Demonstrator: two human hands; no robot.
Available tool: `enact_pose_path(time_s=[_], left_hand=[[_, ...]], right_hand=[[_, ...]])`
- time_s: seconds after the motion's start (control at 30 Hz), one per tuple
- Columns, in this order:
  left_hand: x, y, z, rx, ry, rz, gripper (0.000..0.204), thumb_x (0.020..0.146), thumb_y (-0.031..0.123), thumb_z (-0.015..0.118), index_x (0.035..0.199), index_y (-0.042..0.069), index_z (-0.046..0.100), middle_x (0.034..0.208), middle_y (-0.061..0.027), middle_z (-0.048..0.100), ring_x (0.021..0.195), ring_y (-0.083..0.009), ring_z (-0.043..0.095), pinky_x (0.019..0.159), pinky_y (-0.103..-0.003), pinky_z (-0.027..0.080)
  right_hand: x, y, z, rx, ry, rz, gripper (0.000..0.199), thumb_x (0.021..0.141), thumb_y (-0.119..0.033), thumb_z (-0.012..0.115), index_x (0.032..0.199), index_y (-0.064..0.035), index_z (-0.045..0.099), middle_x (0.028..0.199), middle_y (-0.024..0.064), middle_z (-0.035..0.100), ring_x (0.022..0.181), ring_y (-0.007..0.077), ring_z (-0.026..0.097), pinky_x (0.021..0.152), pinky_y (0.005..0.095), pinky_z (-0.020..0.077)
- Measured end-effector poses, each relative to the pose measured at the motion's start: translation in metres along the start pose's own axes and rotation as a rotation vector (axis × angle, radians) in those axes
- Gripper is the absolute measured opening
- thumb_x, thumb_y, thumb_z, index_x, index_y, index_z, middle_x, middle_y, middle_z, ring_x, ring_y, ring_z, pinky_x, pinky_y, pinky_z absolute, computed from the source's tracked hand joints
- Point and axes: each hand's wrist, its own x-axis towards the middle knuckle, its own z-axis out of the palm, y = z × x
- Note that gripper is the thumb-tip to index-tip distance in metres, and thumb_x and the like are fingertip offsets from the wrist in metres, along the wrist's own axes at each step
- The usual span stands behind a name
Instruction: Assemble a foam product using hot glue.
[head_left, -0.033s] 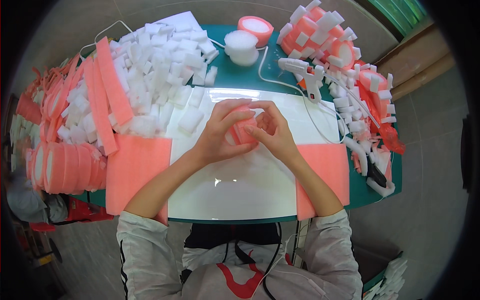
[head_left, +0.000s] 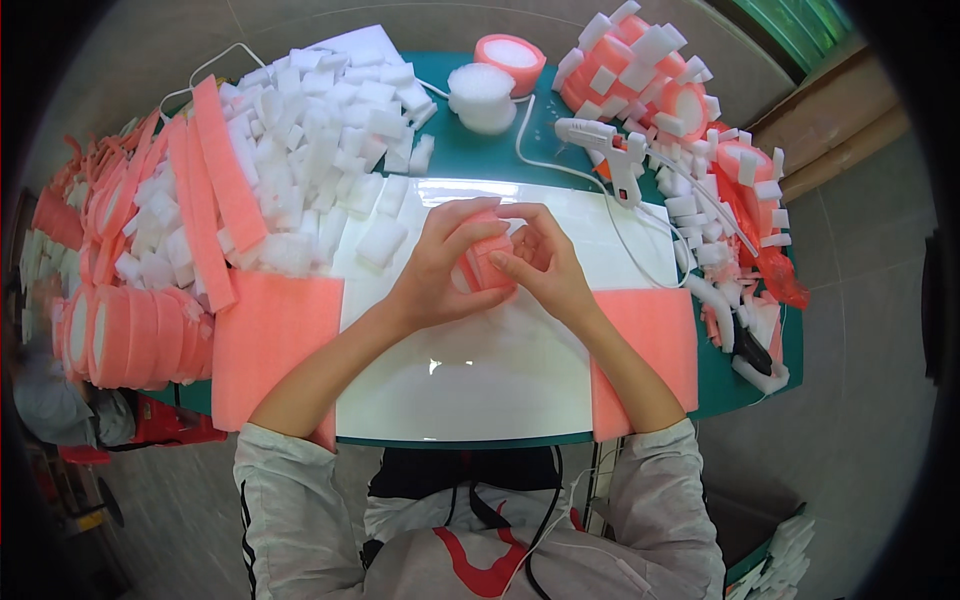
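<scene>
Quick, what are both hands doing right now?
Left hand: closed around a pink foam piece.
Right hand: closed on the same piece.

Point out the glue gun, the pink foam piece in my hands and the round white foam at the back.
Glue gun (head_left: 628,163): head view, upper handle.
Pink foam piece (head_left: 489,272): head view, exposed pink surface.
Round white foam (head_left: 483,99): head view, visible middle.

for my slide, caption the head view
Left hand and right hand hold a pink foam piece over a white board.
</scene>
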Motion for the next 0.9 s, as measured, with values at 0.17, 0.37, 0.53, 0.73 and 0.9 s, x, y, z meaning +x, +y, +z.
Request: enact_pose_path(time_s=[0.17,0.37,0.53,0.73,0.9], left_hand=[[-0.005,0.003,-0.004,0.02,-0.01,-0.04,0.064,0.057,0.018,0.076,0.114,0.013,0.047,0.124,-0.0113,0.04,0.113,-0.031,0.037,0.093,-0.04,0.034],[-0.004,0.007,-0.004,0.087,-0.051,0.028,0.064,0.054,0.018,0.078,0.112,0.01,0.05,0.124,-0.012,0.041,0.114,-0.0315,0.037,0.093,-0.041,0.035],[-0.003,0.01,-0.005,0.073,-0.044,0.081,0.06,0.052,0.016,0.078,0.107,0.013,0.054,0.123,-0.011,0.043,0.114,-0.0329,0.037,0.093,-0.043,0.036],[-0.006,0.007,0.001,0.083,-0.063,0.151,0.058,0.049,0.015,0.077,0.103,0.015,0.056,0.123,-0.0094,0.044,0.113,-0.0355,0.037,0.09,-0.044,0.038],[-0.003,0.009,0.003,0.111,-0.073,0.199,0.059,0.049,0.014,0.077,0.104,0.016,0.056,0.123,-0.0074,0.044,0.111,-0.0355,0.038,0.088,-0.044,0.04]], right_hand=[[0.004,0.011,-0.002,0.204,-0.055,-0.059,0.029,0.076,-0.008,0.061,0.103,-0.0046,0.052,0.071,0.0,0.05,0.068,0.0052,0.05,0.059,0.0198,0.0379],[0.011,0.016,-0.074,-0.677,0.537,0.081,0.023,0.076,-0.014,0.063,0.09,0.0006,0.052,0.089,0.0105,0.054,0.079,0.0165,0.053,0.064,0.0276,0.041],[0.023,0.039,-0.087,-1.23,0.869,-0.145,0.048,0.073,-0.021,0.067,0.107,0.0041,0.045,0.105,0.0195,0.051,0.096,0.0307,0.048,0.073,0.0359,0.0412],[0.036,0.067,-0.102,-0.922,0.714,-0.218,0.065,0.073,-0.019,0.065,0.124,0.0049,0.033,0.107,0.0212,0.049,0.099,0.0351,0.046,0.081,0.0403,0.0398],[0.041,0.073,-0.118,-0.895,0.687,-0.264,0.035,0.077,-0.008,0.057,0.109,0.0037,0.048,0.101,0.0227,0.052,0.089,0.0381,0.05,0.078,0.04,0.0405]])
